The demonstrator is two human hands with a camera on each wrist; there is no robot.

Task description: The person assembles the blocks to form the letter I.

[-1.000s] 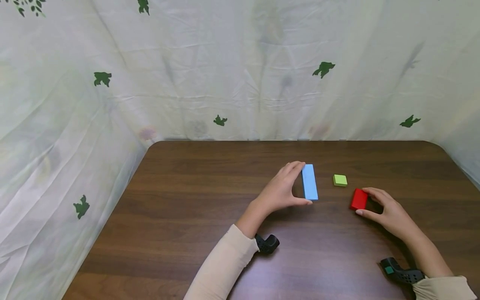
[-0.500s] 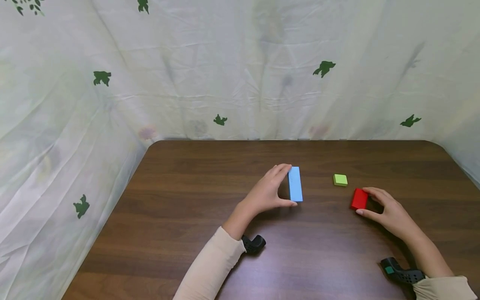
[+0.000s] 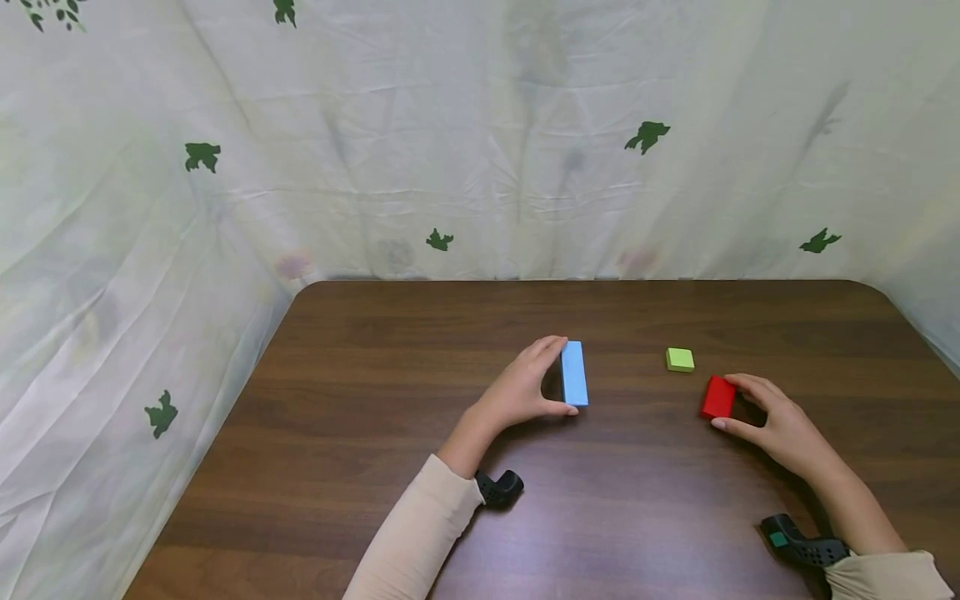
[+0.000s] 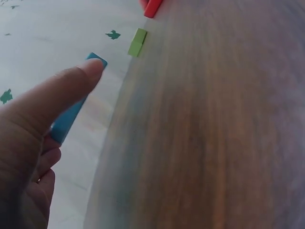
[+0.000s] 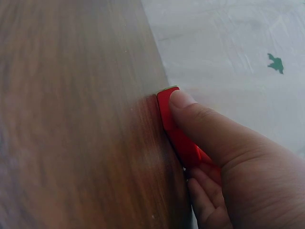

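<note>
So the left hand point(image 3: 517, 393) is holding a long blue block point(image 3: 574, 373), fingers and thumb pinching its far and near ends, with a gap showing between palm and block. Can't really tell whether it's touching the tabletop point(image 3: 375, 400) or not. Meanwhile the right hand point(image 3: 783, 427) is gripping a shorter red block point(image 3: 717, 397) end to end, same style. A small green block point(image 3: 680, 360) is sitting between the two, nearer the red one, and a pale cloth point(image 3: 480, 125) with green shapes is hanging behind.
</note>
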